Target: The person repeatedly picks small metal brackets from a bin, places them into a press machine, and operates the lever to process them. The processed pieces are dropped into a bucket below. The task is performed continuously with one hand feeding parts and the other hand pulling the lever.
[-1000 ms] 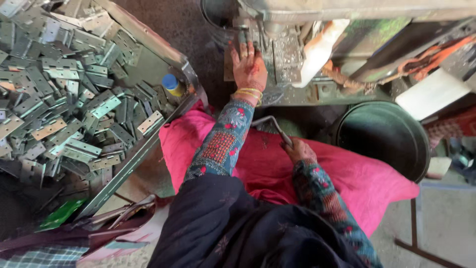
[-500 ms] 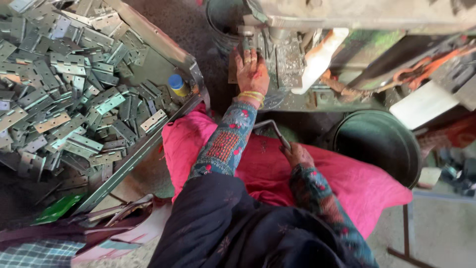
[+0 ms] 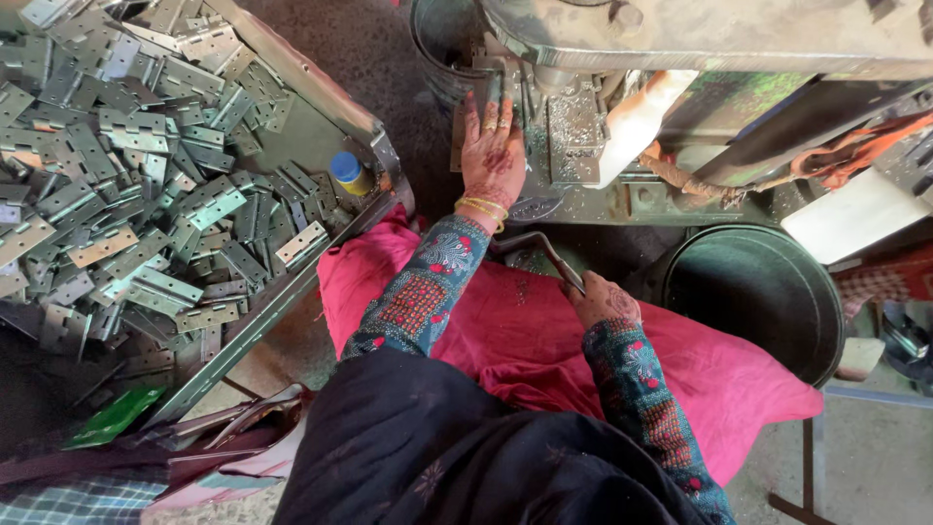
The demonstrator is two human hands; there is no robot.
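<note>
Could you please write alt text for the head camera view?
A left hand rests flat on a press machine while the right hand grips a bent metal rod. A tray of metal hinges sits at left.

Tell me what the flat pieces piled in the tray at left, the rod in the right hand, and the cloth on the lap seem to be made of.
Flat pieces: likely plated steel hinge leaves; grey sheen, punched holes.
Rod: apparently bare metal; thin, bent, dull grey, held by the right hand.
Cloth: woven fabric, matte pink, creased.
The left hand rests on the machine bed, seemingly worn grey metal.

Press (image 3: 622,58) close above left hand (image 3: 493,146)
</note>
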